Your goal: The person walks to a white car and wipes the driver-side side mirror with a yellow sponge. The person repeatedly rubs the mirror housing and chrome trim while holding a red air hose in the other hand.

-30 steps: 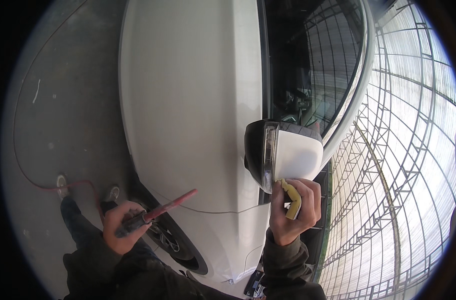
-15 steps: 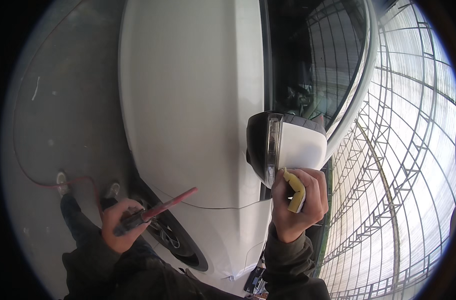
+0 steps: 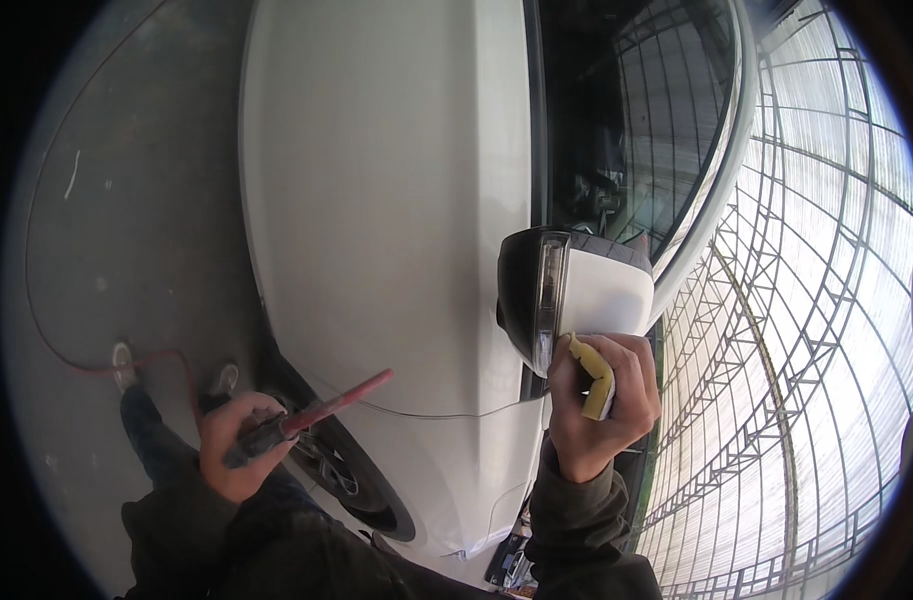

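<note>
My left hand (image 3: pixel 244 445) is wrapped round an air blow gun (image 3: pixel 306 418) with a dark body and a long reddish nozzle. The nozzle points up to the right, in front of the white car's side, and looks apart from the panel. Bent in the closed fingers of my right hand (image 3: pixel 616 405) is a yellow foam pad (image 3: pixel 598 375) with a white backing. Those fingertips are at the lower edge of the side mirror (image 3: pixel 606 290), which has a white cap, black trim and a clear lamp strip. The hand hides part of the cap's lower edge.
The white car (image 3: pixel 376 230) fills the middle, with its dark window (image 3: pixel 626 110) at right and a front wheel (image 3: pixel 346 475) below. A red hose (image 3: pixel 161 356) runs over the grey floor by my shoes. A ribbed, translucent wall on metal framing (image 3: pixel 766 300) stands at right.
The view has shifted slightly, with the mirror and my right hand a little further right. Both hands keep their holds. The blow gun has barely moved.
</note>
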`<action>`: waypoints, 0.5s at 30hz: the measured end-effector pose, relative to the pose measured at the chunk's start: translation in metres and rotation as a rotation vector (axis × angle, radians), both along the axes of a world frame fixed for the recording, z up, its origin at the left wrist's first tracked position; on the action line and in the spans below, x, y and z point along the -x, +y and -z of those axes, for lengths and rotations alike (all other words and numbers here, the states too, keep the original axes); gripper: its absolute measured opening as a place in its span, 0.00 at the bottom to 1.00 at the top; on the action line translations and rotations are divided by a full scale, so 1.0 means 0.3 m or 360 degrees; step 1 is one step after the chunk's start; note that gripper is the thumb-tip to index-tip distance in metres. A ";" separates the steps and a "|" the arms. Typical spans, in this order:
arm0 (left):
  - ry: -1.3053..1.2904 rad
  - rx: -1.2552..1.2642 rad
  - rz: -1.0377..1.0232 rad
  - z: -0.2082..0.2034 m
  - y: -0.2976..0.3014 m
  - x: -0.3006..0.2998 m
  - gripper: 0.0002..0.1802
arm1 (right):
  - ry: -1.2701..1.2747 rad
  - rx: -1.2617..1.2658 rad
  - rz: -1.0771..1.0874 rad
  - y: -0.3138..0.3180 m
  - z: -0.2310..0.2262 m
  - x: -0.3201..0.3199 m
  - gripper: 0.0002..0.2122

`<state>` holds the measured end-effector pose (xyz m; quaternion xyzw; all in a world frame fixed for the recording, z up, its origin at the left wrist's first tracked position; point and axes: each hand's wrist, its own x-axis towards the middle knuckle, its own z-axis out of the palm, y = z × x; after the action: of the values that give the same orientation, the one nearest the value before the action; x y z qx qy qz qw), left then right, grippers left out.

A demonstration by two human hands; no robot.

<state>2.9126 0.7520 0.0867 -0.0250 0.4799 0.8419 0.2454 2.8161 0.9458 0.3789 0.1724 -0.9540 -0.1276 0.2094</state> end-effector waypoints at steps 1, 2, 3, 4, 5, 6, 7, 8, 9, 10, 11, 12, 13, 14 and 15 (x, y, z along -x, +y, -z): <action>0.0025 0.0013 -0.0032 0.012 0.004 -0.008 0.15 | -0.0038 -0.0001 0.0018 0.009 -0.008 -0.013 0.13; 0.0049 0.0026 -0.0063 0.033 0.015 -0.021 0.16 | -0.0075 -0.0003 0.0037 0.014 -0.011 -0.021 0.13; 0.0074 0.0039 -0.0095 0.045 0.020 -0.028 0.17 | -0.0074 -0.0008 0.0022 0.006 -0.010 -0.018 0.13; 0.0072 0.0048 -0.0077 0.041 0.021 -0.022 0.17 | -0.0069 -0.0017 0.0009 -0.002 -0.015 -0.004 0.13; 0.0070 0.0056 -0.0060 0.035 0.020 -0.015 0.17 | -0.0065 -0.0027 -0.0005 -0.006 -0.018 0.005 0.13; 0.0068 0.0064 -0.0043 0.032 0.022 -0.008 0.17 | -0.0054 -0.0023 0.0000 -0.003 -0.017 0.007 0.14; 0.0078 0.0062 -0.0057 0.033 0.023 -0.012 0.17 | -0.0051 -0.0012 0.0006 -0.002 -0.012 0.004 0.14; 0.0088 0.0061 -0.0071 0.037 0.027 -0.016 0.17 | -0.0048 -0.0001 0.0011 -0.002 -0.010 0.002 0.14; 0.0098 0.0059 -0.0085 0.038 0.028 -0.020 0.17 | -0.0093 -0.0007 0.0020 -0.004 -0.017 0.001 0.14; 0.0074 0.0053 -0.0065 0.038 0.027 -0.018 0.17 | -0.0127 -0.0020 0.0026 -0.009 -0.029 0.003 0.14; 0.0050 0.0048 -0.0047 0.036 0.023 -0.017 0.17 | -0.0162 -0.0033 0.0032 -0.011 -0.036 0.004 0.14; 0.0026 0.0043 -0.0028 0.037 0.021 -0.015 0.17 | -0.0124 -0.0029 0.0025 -0.014 -0.030 0.004 0.14; 0.0034 0.0034 -0.0043 0.037 0.025 -0.016 0.17 | -0.0093 -0.0019 0.0017 -0.015 -0.022 0.006 0.15; 0.0043 0.0026 -0.0057 0.040 0.031 -0.015 0.17 | -0.0063 -0.0010 0.0010 -0.014 -0.019 0.008 0.15; 0.0052 0.0018 -0.0071 0.040 0.035 -0.016 0.17 | -0.0106 -0.0015 0.0028 -0.005 -0.026 0.003 0.15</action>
<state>2.9173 0.7623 0.0748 -0.0234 0.4880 0.8448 0.2184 2.8153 0.9443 0.3867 0.1691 -0.9613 -0.1283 0.1757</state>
